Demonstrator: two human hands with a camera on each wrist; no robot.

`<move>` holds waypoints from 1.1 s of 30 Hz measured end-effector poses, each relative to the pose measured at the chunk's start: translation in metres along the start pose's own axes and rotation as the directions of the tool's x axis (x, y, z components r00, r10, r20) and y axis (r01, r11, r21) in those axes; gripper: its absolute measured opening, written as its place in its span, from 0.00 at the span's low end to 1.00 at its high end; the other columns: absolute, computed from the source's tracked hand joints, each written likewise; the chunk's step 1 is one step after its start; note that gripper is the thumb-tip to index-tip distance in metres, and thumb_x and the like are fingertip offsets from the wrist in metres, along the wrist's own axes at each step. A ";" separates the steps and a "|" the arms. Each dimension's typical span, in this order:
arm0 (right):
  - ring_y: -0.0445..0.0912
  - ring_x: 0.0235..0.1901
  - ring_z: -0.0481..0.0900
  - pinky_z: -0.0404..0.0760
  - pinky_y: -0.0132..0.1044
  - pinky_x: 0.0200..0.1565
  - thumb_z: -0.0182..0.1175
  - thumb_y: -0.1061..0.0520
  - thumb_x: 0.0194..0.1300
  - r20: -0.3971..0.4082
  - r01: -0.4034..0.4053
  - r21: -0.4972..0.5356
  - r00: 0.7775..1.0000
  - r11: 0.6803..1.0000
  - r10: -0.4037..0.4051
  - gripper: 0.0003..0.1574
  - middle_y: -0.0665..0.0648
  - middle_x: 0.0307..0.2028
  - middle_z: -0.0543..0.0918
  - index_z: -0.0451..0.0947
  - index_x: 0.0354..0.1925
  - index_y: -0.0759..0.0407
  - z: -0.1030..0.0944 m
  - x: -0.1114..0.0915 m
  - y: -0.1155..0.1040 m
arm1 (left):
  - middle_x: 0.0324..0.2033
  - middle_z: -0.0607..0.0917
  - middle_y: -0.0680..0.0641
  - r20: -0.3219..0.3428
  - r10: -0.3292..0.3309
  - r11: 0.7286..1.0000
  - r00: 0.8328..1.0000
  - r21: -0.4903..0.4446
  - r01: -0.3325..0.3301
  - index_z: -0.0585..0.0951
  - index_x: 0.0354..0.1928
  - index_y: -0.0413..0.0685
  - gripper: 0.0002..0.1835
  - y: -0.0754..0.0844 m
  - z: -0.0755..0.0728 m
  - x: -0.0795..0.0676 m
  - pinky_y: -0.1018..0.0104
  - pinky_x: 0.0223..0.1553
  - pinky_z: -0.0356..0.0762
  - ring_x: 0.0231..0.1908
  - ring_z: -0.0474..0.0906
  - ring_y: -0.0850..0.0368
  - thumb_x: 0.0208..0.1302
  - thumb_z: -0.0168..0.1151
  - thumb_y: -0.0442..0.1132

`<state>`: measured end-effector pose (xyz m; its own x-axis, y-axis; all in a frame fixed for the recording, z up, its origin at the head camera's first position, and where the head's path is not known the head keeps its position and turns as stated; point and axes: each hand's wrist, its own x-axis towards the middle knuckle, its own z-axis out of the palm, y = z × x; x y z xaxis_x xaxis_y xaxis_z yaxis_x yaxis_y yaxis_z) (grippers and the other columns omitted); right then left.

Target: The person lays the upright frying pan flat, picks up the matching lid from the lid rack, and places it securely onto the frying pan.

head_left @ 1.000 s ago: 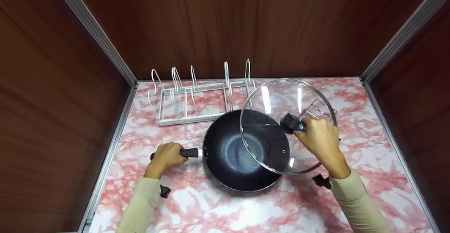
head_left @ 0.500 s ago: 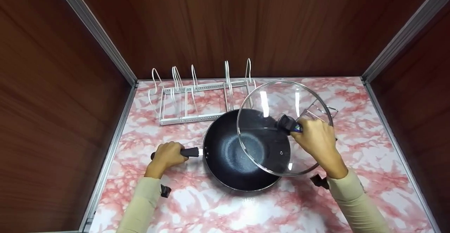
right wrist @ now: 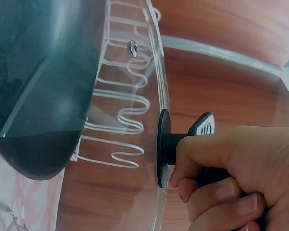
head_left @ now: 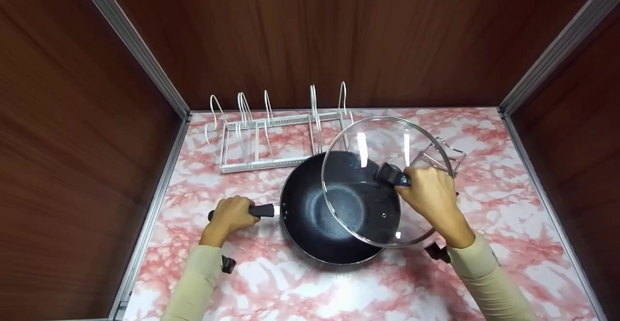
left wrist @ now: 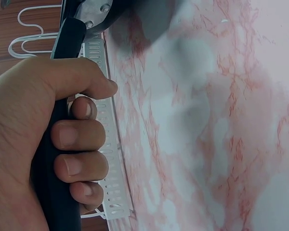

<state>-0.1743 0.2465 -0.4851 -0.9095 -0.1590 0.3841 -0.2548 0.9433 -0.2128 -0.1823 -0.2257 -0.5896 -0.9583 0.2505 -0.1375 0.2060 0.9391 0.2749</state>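
A black wok stands on the marbled table, its handle pointing left. My left hand grips that handle; in the left wrist view the fingers curl round the black grip. Above the wok's right half, a clear glass lid with a metal rim is held up, overlapping the wok from above. Its black knob is in the grip of my right hand. The right wrist view shows the lid's knob between curled fingers, with a gap between lid and wok.
Behind the wok stands a white wire rack with several upright loops. A small metal wire stand lies at the right, partly seen through the lid. Brown wood-grain panels with grey metal edges close in the back and sides.
My right hand has moved a little left and toward me with the lid, which now covers more of the wok. The left hand and the wok have stayed in place.
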 end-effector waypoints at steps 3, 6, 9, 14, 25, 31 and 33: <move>0.61 0.16 0.75 0.73 0.59 0.19 0.69 0.60 0.51 0.008 0.004 0.000 1.000 1.000 -0.004 0.09 0.58 0.17 0.77 0.78 0.21 0.57 0.001 0.000 -0.002 | 0.23 0.84 0.51 0.000 0.001 1.000 1.000 0.001 -0.001 0.85 0.26 0.54 0.10 0.000 0.000 0.000 0.49 0.32 0.75 0.25 0.77 0.51 0.51 0.75 0.50; 0.61 0.16 0.75 0.73 0.59 0.19 0.69 0.60 0.51 0.023 0.004 0.007 1.000 1.000 -0.004 0.08 0.59 0.17 0.77 0.79 0.22 0.58 0.001 0.001 -0.003 | 0.23 0.84 0.51 0.001 0.002 1.000 1.000 0.005 -0.002 0.85 0.26 0.54 0.10 0.000 0.000 0.000 0.49 0.32 0.75 0.26 0.77 0.51 0.51 0.75 0.50; 0.61 0.17 0.75 0.73 0.59 0.19 0.69 0.59 0.51 0.042 0.004 0.013 0.999 1.000 -0.004 0.09 0.59 0.17 0.77 0.78 0.22 0.57 0.000 0.001 -0.004 | 0.23 0.84 0.51 0.000 0.005 1.000 1.000 0.008 -0.005 0.84 0.24 0.54 0.11 0.000 0.000 0.000 0.49 0.32 0.75 0.25 0.77 0.51 0.51 0.75 0.49; 0.64 0.18 0.77 0.73 0.61 0.19 0.72 0.58 0.51 0.049 0.015 0.003 0.999 1.000 -0.015 0.11 0.60 0.18 0.78 0.77 0.22 0.57 0.001 0.001 -0.007 | 0.22 0.83 0.51 0.004 0.004 1.000 1.000 0.003 -0.004 0.82 0.23 0.54 0.11 0.001 -0.001 0.000 0.50 0.32 0.75 0.25 0.76 0.51 0.52 0.75 0.49; 0.61 0.17 0.75 0.74 0.59 0.19 0.75 0.56 0.53 0.065 0.032 0.005 0.997 0.999 -0.032 0.13 0.60 0.17 0.79 0.79 0.23 0.58 0.004 0.003 -0.012 | 0.24 0.85 0.50 0.012 -0.009 1.000 1.000 0.013 0.009 0.86 0.27 0.53 0.11 0.000 0.000 0.000 0.47 0.35 0.77 0.28 0.79 0.49 0.52 0.76 0.50; 0.59 0.16 0.72 0.74 0.58 0.19 0.75 0.56 0.53 0.074 0.042 0.011 0.996 0.999 -0.042 0.15 0.59 0.16 0.77 0.77 0.22 0.57 0.004 0.005 -0.016 | 0.27 0.86 0.49 0.000 -0.016 1.000 1.000 0.011 0.016 0.90 0.32 0.52 0.11 0.001 0.000 -0.001 0.46 0.37 0.79 0.30 0.81 0.48 0.51 0.76 0.50; 0.58 0.15 0.72 0.73 0.57 0.18 0.74 0.56 0.53 0.082 0.039 0.020 0.996 0.999 -0.040 0.15 0.59 0.16 0.76 0.76 0.22 0.56 0.004 0.006 -0.018 | 0.27 0.86 0.48 -0.006 -0.016 1.000 1.000 0.006 0.016 0.90 0.32 0.52 0.11 0.000 0.000 -0.001 0.46 0.37 0.79 0.31 0.81 0.48 0.51 0.76 0.50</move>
<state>-0.1766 0.2276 -0.4831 -0.9224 -0.2202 0.3172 -0.2962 0.9305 -0.2154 -0.1813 -0.2253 -0.5898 -0.9626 0.2342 -0.1361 0.1921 0.9445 0.2665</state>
